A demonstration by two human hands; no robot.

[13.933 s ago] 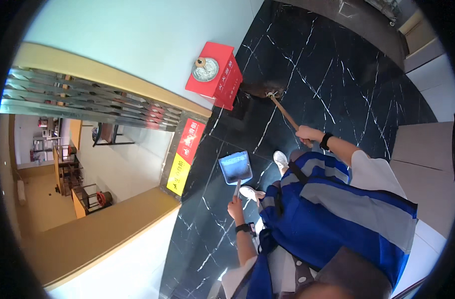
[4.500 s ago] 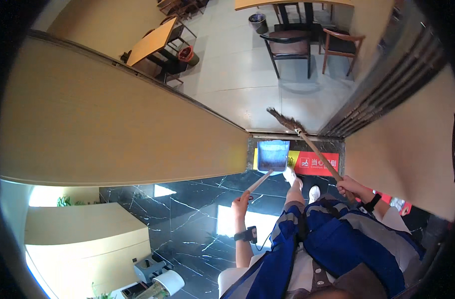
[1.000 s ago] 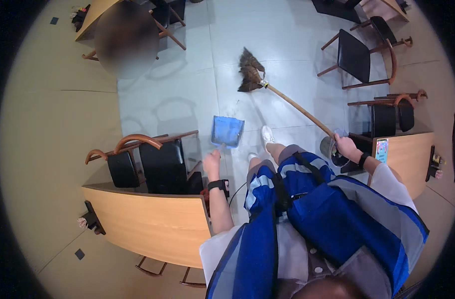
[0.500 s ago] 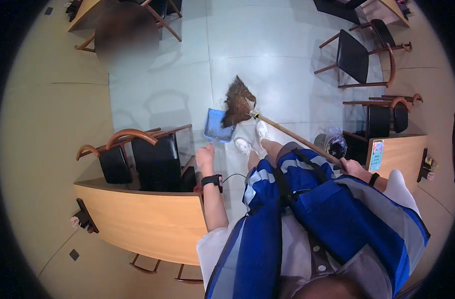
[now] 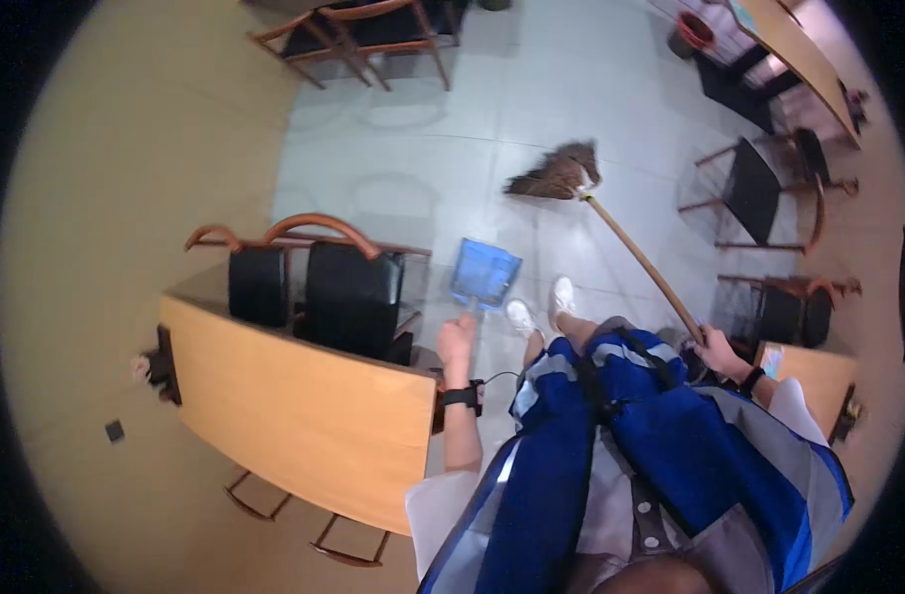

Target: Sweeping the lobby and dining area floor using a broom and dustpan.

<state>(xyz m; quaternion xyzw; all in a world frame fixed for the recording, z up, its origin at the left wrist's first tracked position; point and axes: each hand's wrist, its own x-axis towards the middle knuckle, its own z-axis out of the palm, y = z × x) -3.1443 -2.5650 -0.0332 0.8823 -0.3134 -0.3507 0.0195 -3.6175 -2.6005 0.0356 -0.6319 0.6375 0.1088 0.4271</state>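
My left hand (image 5: 455,344) is closed around the handle of a blue dustpan (image 5: 486,269), whose pan sits low in front of my feet. The broom's wooden stick (image 5: 643,255) runs forward and left from my right hand (image 5: 720,352), which is wrapped round its upper part. At the far end, the brown bristle head (image 5: 559,172) fans out over the pale floor, beyond the dustpan and apart from it.
A wooden table (image 5: 304,396) stands close on my left, with black-seated chairs (image 5: 349,297) along its far side. More chairs (image 5: 752,193) and another desk (image 5: 809,363) are at the right. A red-rimmed bin (image 5: 694,32) stands far right.
The broom head has swung forward and right, away from the dustpan it overlapped before. My view has shifted, and the person at the upper left is out of view.
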